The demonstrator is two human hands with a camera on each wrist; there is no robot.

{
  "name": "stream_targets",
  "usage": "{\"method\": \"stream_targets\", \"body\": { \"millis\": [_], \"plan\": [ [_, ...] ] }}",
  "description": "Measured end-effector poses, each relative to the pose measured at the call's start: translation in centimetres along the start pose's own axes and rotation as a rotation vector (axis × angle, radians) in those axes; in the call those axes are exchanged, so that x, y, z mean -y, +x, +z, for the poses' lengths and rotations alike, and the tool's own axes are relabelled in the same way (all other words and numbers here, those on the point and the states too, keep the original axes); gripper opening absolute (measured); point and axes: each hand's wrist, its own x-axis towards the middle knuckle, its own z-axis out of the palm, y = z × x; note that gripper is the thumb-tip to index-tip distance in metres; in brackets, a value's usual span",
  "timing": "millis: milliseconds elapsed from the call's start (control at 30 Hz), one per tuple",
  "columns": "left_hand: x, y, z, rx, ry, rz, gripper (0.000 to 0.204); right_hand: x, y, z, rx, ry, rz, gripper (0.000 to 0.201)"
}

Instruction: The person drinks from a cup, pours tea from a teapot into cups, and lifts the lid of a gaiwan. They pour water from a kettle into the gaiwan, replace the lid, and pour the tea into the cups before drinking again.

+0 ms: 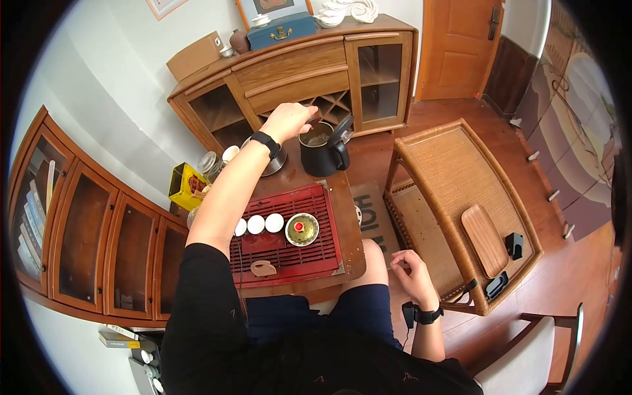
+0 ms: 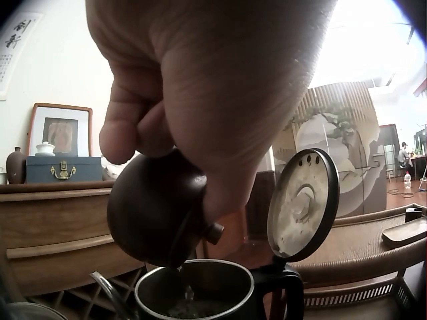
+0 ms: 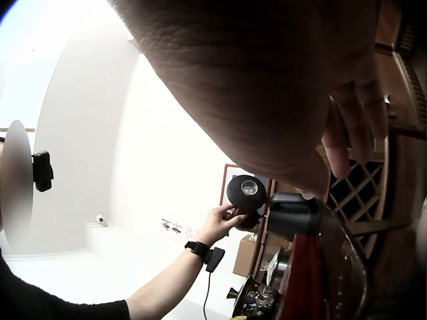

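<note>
Left hand (image 1: 287, 122) holds 1 pot (image 2: 153, 207) over 1 kettle (image 1: 316, 158).

A black short-sleeved top (image 1: 296, 362) and navy shorts (image 1: 365, 308) are worn, with black wrist straps (image 1: 266, 144) and a thin dark cable (image 3: 207, 292).

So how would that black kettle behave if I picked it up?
The black kettle might feel weighty, since water is pouring in. It could slosh over if tilted, as its lid stands open. Its rigid-looking body and side handle should help steady it.
</note>
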Motion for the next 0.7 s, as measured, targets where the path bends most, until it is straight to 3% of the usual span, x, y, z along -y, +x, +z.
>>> {"method": "stream_targets", "body": {
  "millis": [500,700],
  "plan": [
    [1.0,0.2,-0.2,-0.069,-0.161,-0.109,0.051,0.1,0.4,0.3,-0.008,0.029,0.032,0.008],
    [1.2,0.4,-0.9,-0.06,-0.189,-0.142,0.05,0.3,0.4,0.2,0.011,0.108,0.122,0.006]
  ]
}}
